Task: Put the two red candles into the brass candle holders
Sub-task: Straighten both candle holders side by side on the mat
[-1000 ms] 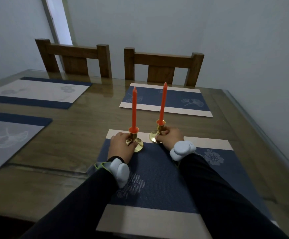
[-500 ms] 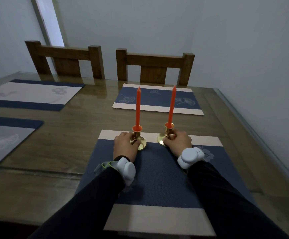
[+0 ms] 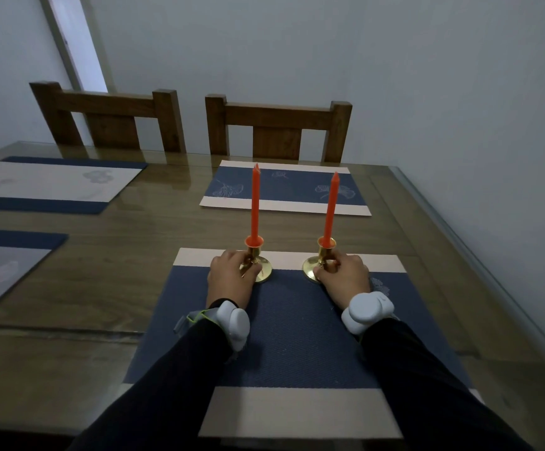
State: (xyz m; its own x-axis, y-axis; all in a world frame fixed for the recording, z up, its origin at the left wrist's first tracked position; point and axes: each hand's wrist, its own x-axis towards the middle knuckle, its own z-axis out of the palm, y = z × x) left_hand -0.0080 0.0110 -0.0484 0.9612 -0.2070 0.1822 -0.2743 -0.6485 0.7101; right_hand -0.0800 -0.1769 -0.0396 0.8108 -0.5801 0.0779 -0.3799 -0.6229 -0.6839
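1. Both red candles are already seated: the left candle (image 3: pixel 255 203) stands upright in the left brass candle holder (image 3: pixel 257 263), and the right candle (image 3: pixel 331 208) stands in the right brass candle holder (image 3: pixel 320 263), leaning very slightly.
2. The two holders sit side by side, apart from each other, at the far end of the blue placemat (image 3: pixel 294 323) on the wooden table (image 3: pixel 108 255), right where its beige band meets the blue.
3. The left hand (image 3: pixel 230 281) has its fingers curled round the stem of the left holder, with the palm low on the mat.
4. The right hand (image 3: pixel 342 278) pinches the stem of the right holder in the same way, fingertips closed on the brass.
5. To my eye the placing itself is done; what is in hand looks like steadying or positioning the pair.
6. The next move calls for a gentle release: fingers should open without nudging the stems, since tall thin candles on small bases would tip easily, and the right one may want straightening first.
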